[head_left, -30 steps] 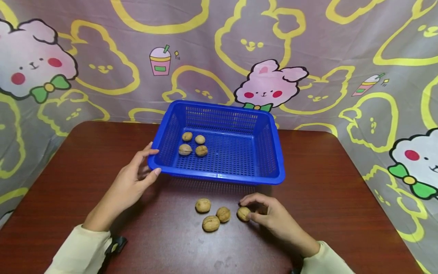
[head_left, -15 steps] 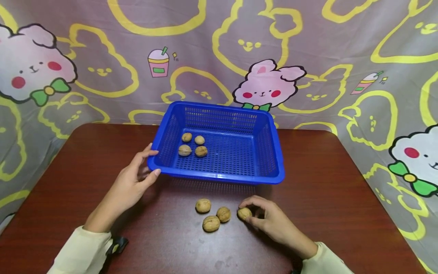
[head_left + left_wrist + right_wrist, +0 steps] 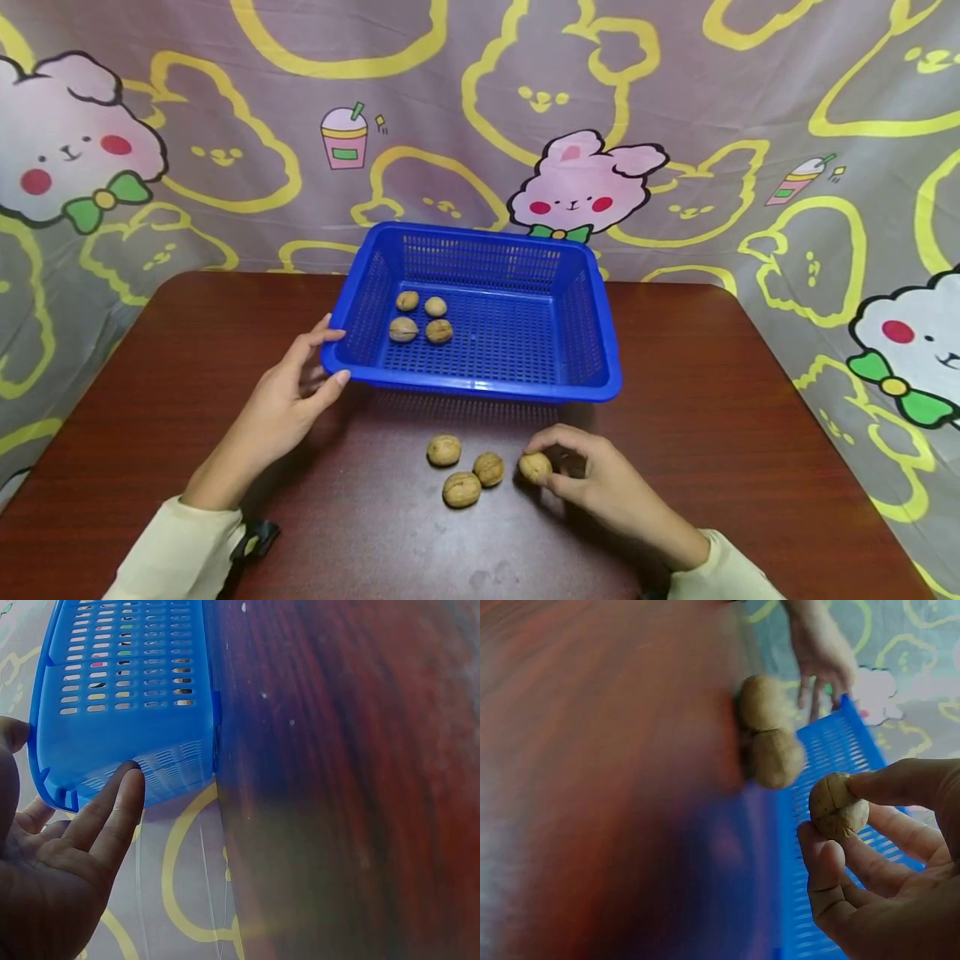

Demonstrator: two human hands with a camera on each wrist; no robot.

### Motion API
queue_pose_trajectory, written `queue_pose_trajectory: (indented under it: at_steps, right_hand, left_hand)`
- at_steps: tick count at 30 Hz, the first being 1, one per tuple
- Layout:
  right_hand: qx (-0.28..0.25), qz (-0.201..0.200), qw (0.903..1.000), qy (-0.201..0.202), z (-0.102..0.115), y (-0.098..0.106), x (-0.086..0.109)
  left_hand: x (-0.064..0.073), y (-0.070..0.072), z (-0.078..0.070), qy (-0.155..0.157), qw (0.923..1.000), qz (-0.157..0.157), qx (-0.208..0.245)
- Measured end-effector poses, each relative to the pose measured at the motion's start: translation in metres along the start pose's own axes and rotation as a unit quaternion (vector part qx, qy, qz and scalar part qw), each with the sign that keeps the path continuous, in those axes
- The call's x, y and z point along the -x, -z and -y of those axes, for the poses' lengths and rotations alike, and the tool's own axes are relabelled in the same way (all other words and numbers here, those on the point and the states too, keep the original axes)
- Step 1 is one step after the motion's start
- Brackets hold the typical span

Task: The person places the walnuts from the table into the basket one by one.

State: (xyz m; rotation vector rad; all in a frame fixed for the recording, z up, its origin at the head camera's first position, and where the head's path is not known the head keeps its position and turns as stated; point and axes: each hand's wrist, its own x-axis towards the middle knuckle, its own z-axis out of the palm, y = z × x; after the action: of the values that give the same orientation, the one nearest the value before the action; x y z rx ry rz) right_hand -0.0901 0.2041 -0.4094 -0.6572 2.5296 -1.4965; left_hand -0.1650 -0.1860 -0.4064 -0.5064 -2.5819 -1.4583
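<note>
In the head view a blue plastic basket (image 3: 480,385) stands on the table, with several walnuts (image 3: 403,330) inside at its left. My left hand (image 3: 281,408) rests at the basket's near left corner, thumb and forefinger touching the rim; the left wrist view shows its other fingers (image 3: 124,814) extended beside the outer wall. My right hand (image 3: 600,475) pinches a walnut (image 3: 535,467) between thumb and fingers, in front of the basket. The right wrist view shows this walnut (image 3: 836,806) at the fingertips. To its left, three loose walnuts (image 3: 461,489) lie close together on the table.
The dark red-brown table (image 3: 705,400) has wood grain and rounded far corners. A grey curtain (image 3: 450,100) printed with yellow outlines and cartoon rabbits hangs behind it and at both sides. The basket's far side stands near the curtain.
The right fingers have closed more snugly around the walnut, which has hardly moved. The left hand, the basket and the other walnuts stay in place; the head view shifts slightly.
</note>
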Motion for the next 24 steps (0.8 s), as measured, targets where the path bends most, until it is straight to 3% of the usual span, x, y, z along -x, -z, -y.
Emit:
queue_pose_trajectory:
  at_steps: [4, 10, 16, 24]
  right_hand:
    - [0.001, 0.001, 0.9997, 0.024, 0.015, 0.007, -0.005]
    - [-0.057, 0.020, 0.9978, 0.026, 0.036, 0.022, -0.020]
    - [-0.068, 0.031, 0.9970, -0.022, 0.061, 0.044, -0.044]
    - [-0.068, 0.041, 0.9931, -0.086, 0.082, 0.073, -0.092]
  left_hand:
    - [0.000, 0.000, 0.000, -0.001, 1.0000, -0.001, -0.002]
    - [0.000, 0.000, 0.000, -0.004, 1.0000, -0.002, -0.003]
    - [-0.001, 0.002, -0.001, -0.003, 1.0000, 0.000, -0.005]
    - [0.001, 0.002, -0.001, -0.002, 0.9999, 0.002, -0.010]
